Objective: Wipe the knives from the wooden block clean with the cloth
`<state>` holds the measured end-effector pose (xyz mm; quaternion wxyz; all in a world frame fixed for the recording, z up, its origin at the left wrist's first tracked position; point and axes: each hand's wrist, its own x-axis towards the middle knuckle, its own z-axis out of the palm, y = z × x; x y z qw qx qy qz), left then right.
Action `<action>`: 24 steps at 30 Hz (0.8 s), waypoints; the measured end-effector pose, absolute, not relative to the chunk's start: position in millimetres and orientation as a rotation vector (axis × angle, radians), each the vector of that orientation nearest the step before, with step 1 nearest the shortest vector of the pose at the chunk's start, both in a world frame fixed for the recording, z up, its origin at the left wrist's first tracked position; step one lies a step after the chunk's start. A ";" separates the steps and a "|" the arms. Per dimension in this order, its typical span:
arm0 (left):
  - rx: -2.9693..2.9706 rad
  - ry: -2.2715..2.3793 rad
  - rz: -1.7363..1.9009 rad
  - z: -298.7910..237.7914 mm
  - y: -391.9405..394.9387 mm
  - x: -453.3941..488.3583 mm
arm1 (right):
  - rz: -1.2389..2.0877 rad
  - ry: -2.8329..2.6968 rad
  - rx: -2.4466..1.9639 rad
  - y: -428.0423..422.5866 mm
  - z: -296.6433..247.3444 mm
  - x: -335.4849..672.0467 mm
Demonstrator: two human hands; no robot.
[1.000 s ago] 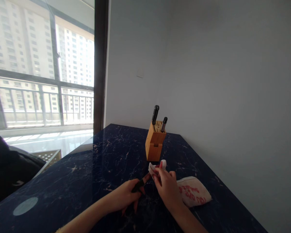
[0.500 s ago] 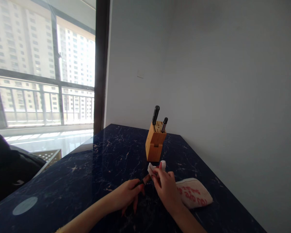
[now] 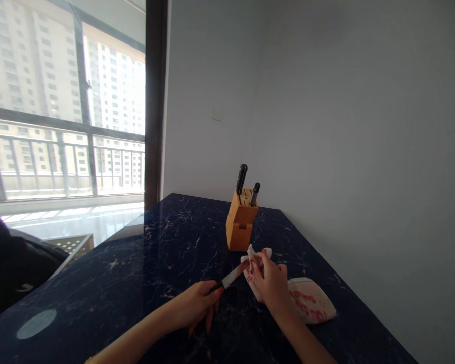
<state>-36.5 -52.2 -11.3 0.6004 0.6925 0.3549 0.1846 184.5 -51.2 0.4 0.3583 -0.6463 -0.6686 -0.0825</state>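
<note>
My left hand (image 3: 200, 303) is closed round the black handle of a small knife (image 3: 232, 277), whose blade points up and to the right. A white cloth (image 3: 255, 288) with red marks is pinched in my right hand (image 3: 270, 283), at the tip end of the blade. Whether the cloth touches the blade there I cannot tell. Just beyond my hands stands a wooden knife block (image 3: 239, 227), holding a black-handled knife (image 3: 241, 178) and a tool with a black and silver handle (image 3: 255, 194). Behind my right wrist lies more white cloth (image 3: 311, 301) with red lettering.
The dark blue marbled table (image 3: 182, 237) reaches back to a grey wall (image 3: 345, 126). A pale round patch (image 3: 37, 324) is on its left part. Left of the table are a perforated chair (image 3: 78, 246) and a dark bag or garment (image 3: 18, 268), with a large window beyond.
My right hand has moved right with the cloth, along the blade towards its tip. More of the blade now shows. My left hand has stayed almost in place.
</note>
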 end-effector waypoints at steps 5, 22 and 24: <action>1.587 0.797 0.486 -7.6 -54.2 -36.1 | -0.183 -1.684 -1.740 -48.3 -1.8 186.1; 1.575 0.829 0.486 -8.5 -55.4 -34.2 | -0.242 -1.847 -1.451 -63.7 5.8 171.7; 1.578 0.823 0.483 -8.7 -55.4 -35.1 | -0.245 -1.878 -1.439 -65.6 6.9 168.3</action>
